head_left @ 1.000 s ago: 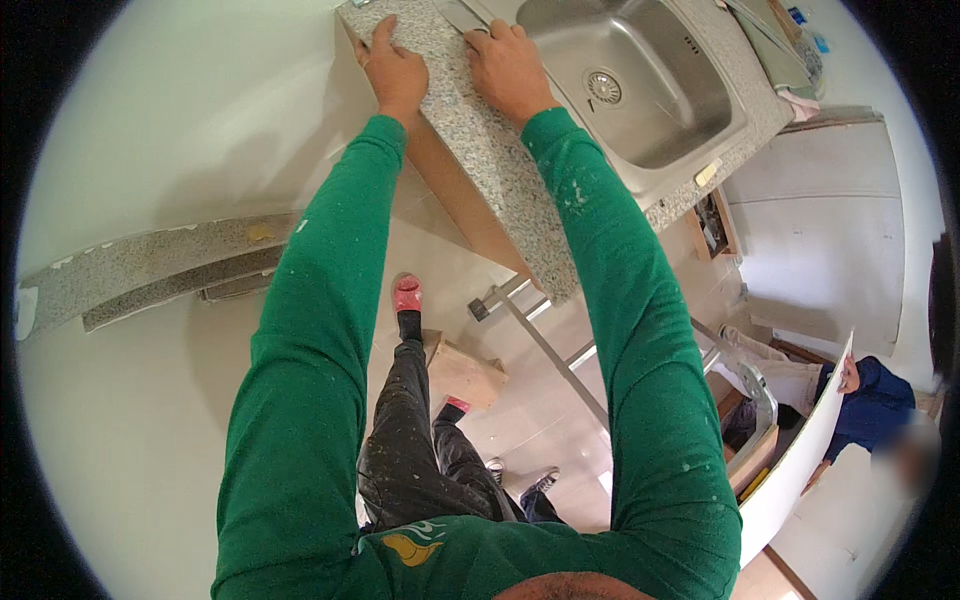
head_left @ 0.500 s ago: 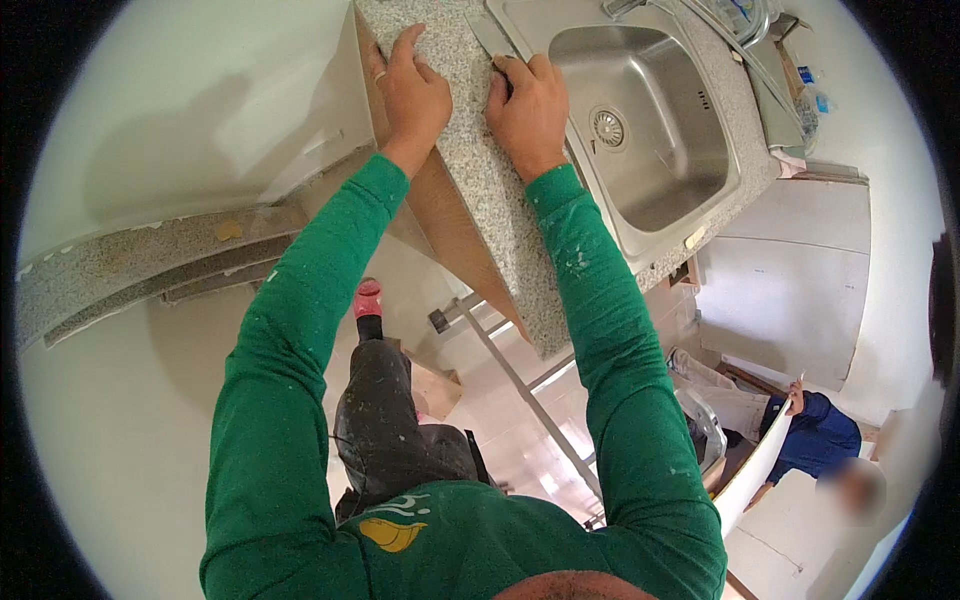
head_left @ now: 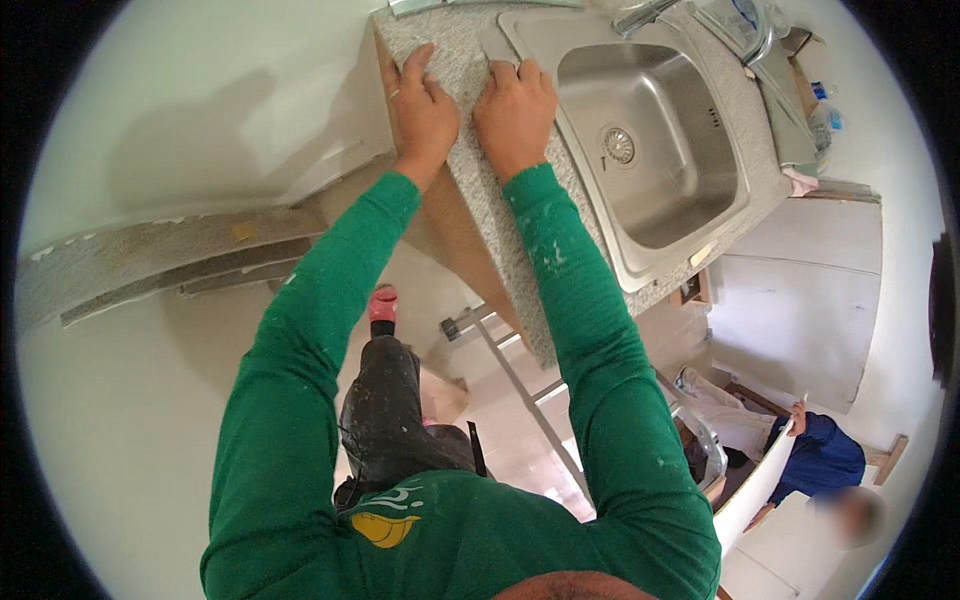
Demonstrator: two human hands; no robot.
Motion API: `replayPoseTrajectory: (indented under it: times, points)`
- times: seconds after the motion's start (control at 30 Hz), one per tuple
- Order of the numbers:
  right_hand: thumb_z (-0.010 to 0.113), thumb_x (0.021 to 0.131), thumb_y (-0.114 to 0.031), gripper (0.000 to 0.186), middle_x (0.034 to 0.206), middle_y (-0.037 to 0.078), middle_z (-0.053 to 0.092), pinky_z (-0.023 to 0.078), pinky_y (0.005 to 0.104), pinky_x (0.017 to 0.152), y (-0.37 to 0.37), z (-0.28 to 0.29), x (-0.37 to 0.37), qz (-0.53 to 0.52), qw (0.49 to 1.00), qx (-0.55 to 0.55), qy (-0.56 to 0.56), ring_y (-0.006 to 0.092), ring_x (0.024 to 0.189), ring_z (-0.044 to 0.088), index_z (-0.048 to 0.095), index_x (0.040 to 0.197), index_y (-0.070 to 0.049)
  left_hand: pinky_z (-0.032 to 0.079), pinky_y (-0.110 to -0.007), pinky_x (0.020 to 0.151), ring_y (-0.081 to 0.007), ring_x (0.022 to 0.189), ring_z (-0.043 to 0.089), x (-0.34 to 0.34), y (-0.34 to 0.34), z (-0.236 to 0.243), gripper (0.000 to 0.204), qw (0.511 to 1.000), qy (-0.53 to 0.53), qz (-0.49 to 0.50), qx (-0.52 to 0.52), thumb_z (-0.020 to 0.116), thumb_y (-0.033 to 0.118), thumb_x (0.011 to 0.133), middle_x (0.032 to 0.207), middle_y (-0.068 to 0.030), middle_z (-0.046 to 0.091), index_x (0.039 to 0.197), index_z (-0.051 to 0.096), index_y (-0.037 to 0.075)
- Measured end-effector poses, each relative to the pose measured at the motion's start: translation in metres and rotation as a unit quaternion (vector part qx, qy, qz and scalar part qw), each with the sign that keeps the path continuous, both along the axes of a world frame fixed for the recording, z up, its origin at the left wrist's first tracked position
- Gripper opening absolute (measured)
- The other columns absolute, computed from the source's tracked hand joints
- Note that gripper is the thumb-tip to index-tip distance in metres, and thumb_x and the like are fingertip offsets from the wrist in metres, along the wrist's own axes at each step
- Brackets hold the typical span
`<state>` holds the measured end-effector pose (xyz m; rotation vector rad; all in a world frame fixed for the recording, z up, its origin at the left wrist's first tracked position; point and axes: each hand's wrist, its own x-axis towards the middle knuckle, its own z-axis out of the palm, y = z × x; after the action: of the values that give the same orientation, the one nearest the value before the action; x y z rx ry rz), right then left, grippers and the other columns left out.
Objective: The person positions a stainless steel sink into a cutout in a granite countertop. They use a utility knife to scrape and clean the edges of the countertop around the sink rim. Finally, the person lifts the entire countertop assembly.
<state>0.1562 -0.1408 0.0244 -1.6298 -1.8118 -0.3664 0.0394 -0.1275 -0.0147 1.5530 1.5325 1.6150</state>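
My left hand (head_left: 425, 115) rests on the speckled granite countertop (head_left: 478, 212) near its left edge, fingers apart and holding nothing. Close to the sink, my right hand (head_left: 515, 118) is closed around a flat-bladed scraper (head_left: 496, 42). Its grey blade points away along the sink's left side, and the handle is hidden in my fist. A stainless steel sink (head_left: 640, 268) with a round drain is set into the counter, just right of my right hand.
A faucet (head_left: 640, 17) stands at the sink's far side. Below the counter lies a metal ladder (head_left: 520, 385). Stone strips (head_left: 180, 240) run along the left wall. At lower right, a person in a dark blue top (head_left: 825, 455) holds a white panel (head_left: 760, 485).
My right hand has shifted slightly left and nearer, drawing the scraper with it. My left hand stays on the counter, and the whole view has tilted a little.
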Motion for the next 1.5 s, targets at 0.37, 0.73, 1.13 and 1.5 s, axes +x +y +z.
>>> replayPoseTrajectory:
  times: [0.37, 0.73, 1.13, 1.5]
  points:
    - [0.062, 0.088, -0.013, 0.016, 0.103, 0.015, 0.065, 0.047, 0.0509, 0.085, 0.001, -0.003, -0.007, -0.032, 0.997, -0.011, 0.063, 0.0369, 0.101, 0.060, 0.072, 0.098, -0.006, 0.032, -0.053, 0.122, -0.0482, 0.145, 0.037, -0.003, 0.013, -0.006, 0.046, 0.994, 0.107, 0.022, -0.021, 0.050, -0.001, 0.097, 0.143, -0.0213, 0.061, 0.141, 0.060, 0.008]
    - [0.069, 0.091, -0.018, 0.021, 0.099, 0.012, 0.066, 0.051, 0.0484, 0.083, -0.002, 0.004, 0.031, 0.055, 0.998, -0.014, -0.006, 0.0365, 0.096, 0.063, 0.078, 0.110, -0.012, 0.031, -0.055, 0.123, -0.0533, 0.146, 0.034, -0.005, 0.004, 0.008, 0.045, 0.992, 0.113, -0.006, -0.048, 0.050, 0.001, 0.100, 0.141, -0.0274, 0.060, 0.144, 0.059, 0.010]
    - [0.073, 0.087, -0.012, 0.019, 0.093, 0.015, 0.065, 0.051, 0.0484, 0.079, 0.002, -0.001, 0.008, -0.014, 0.999, 0.010, 0.032, 0.0371, 0.089, 0.062, 0.080, 0.104, -0.010, 0.029, -0.055, 0.124, -0.0517, 0.148, 0.031, 0.000, 0.007, -0.003, 0.048, 0.998, 0.061, -0.020, 0.002, 0.050, 0.000, 0.100, 0.143, -0.0208, 0.061, 0.146, 0.057, 0.011]
    - [0.071, 0.088, -0.010, 0.019, 0.093, 0.015, 0.064, 0.051, 0.0479, 0.079, 0.007, 0.001, 0.009, 0.007, 1.000, 0.000, 0.020, 0.0364, 0.090, 0.062, 0.079, 0.104, -0.008, 0.023, -0.052, 0.129, -0.0432, 0.134, 0.055, 0.004, 0.001, 0.007, 0.045, 0.997, 0.070, 0.011, 0.002, 0.049, -0.004, 0.097, 0.139, -0.0240, 0.064, 0.141, 0.056, 0.002]
